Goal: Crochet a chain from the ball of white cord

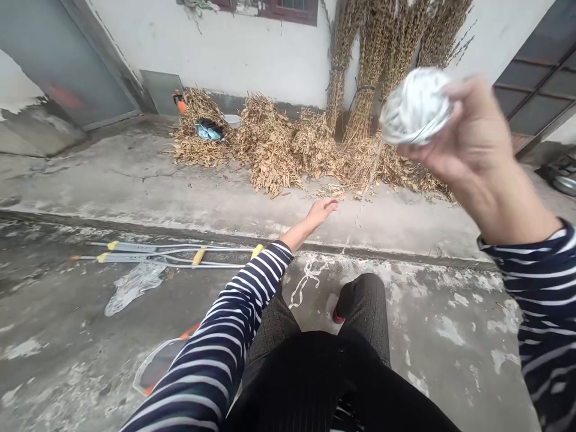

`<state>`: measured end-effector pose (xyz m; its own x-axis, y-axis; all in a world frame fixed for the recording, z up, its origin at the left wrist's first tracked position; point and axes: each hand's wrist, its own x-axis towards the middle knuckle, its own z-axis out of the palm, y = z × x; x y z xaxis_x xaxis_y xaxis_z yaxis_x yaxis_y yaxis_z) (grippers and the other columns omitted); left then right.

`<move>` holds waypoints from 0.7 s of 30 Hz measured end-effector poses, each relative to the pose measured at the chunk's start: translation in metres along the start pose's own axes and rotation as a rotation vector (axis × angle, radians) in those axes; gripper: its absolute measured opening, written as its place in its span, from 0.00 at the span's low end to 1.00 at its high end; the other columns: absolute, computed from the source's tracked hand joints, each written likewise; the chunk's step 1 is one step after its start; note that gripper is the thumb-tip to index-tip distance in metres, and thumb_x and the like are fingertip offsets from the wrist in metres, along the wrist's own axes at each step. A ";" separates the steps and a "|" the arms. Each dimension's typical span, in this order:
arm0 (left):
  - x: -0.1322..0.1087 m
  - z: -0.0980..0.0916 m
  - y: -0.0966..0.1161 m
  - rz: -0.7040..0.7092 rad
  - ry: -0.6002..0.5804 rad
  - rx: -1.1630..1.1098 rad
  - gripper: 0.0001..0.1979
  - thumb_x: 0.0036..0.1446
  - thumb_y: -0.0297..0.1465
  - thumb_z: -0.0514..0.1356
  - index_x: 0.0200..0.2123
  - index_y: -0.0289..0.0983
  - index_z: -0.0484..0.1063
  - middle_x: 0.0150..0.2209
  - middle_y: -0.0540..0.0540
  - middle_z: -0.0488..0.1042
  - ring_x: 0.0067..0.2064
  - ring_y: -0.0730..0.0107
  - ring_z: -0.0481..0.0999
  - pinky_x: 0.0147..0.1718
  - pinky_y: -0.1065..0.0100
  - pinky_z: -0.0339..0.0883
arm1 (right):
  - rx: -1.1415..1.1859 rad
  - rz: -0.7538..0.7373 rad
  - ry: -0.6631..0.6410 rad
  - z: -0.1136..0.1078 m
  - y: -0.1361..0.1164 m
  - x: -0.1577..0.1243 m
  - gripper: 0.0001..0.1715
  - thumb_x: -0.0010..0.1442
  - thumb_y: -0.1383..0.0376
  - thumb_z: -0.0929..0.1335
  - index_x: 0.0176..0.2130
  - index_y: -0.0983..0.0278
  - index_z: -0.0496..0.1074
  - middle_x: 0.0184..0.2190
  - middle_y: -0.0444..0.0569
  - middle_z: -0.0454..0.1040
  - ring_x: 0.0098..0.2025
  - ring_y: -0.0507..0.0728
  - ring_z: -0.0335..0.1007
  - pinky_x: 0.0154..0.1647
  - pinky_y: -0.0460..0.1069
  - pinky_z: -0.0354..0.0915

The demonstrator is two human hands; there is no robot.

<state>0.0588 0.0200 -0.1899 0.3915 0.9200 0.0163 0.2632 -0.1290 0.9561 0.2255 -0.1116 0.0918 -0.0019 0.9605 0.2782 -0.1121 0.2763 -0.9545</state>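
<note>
We've got a white plaster wall (234,54) ahead, with tall tied bundles of dried bean stalks (373,66) standing against it and loose tan heaps of dried stalks (270,144) along its foot. Cracked grey concrete ground (135,186) runs under all of it. A pair of grey metal crutches with yellow bands (157,255) lies on it to our left.

Our right hand (472,132) is raised, fingers curled, pressing a round white twine ball (414,107) against the palm. Our left hand (321,216) is out low, relaxed and open, holding nothing, near a thin white twine strand (364,198). The strand drops from the ball to a loose white twine tangle (306,279) on the concrete.

The ball looks light and soft, so we'd cup it whole. The strand looks limp and snag-prone around the stalks.
</note>
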 end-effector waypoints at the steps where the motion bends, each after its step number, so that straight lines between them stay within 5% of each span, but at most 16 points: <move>1: -0.001 0.001 0.018 0.080 -0.004 -0.119 0.21 0.74 0.35 0.53 0.63 0.34 0.73 0.62 0.36 0.78 0.60 0.64 0.80 0.62 0.64 0.70 | 0.048 0.071 0.026 0.001 0.011 0.003 0.25 0.66 0.66 0.60 0.57 0.63 0.75 0.51 0.44 0.81 0.47 0.48 0.76 0.40 0.48 0.71; 6: -0.024 0.002 0.090 0.299 0.006 -0.331 0.22 0.73 0.42 0.57 0.64 0.38 0.72 0.59 0.38 0.80 0.63 0.61 0.78 0.66 0.61 0.66 | -0.014 0.111 -0.090 -0.019 0.052 0.026 0.23 0.64 0.56 0.65 0.52 0.62 0.79 0.51 0.43 0.80 0.48 0.51 0.77 0.38 0.48 0.70; 10: -0.030 0.006 0.105 0.338 0.045 -0.289 0.17 0.70 0.37 0.61 0.56 0.34 0.78 0.47 0.40 0.85 0.57 0.60 0.81 0.64 0.59 0.67 | -0.098 0.099 -0.115 -0.024 0.061 0.023 0.33 0.63 0.43 0.66 0.47 0.67 0.80 0.55 0.48 0.78 0.55 0.57 0.75 0.39 0.50 0.70; 15: -0.031 0.014 0.061 0.354 0.012 -0.285 0.17 0.64 0.41 0.63 0.34 0.34 0.83 0.39 0.42 0.84 0.50 0.59 0.81 0.63 0.54 0.66 | 0.042 0.074 -0.083 -0.029 0.062 0.008 0.33 0.48 0.52 0.78 0.52 0.61 0.74 0.52 0.51 0.78 0.52 0.60 0.76 0.36 0.49 0.74; 21: -0.056 0.022 -0.042 0.137 0.028 -0.122 0.20 0.63 0.44 0.58 0.34 0.35 0.83 0.38 0.43 0.84 0.46 0.60 0.80 0.55 0.60 0.69 | 0.236 0.095 -0.038 -0.052 0.078 -0.006 0.32 0.47 0.56 0.77 0.51 0.60 0.72 0.52 0.50 0.76 0.50 0.59 0.74 0.33 0.47 0.73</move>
<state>0.0449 -0.0343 -0.2370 0.3909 0.9072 0.1558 0.0990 -0.2098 0.9727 0.2688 -0.0938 0.0101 -0.0605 0.9787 0.1962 -0.3387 0.1648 -0.9264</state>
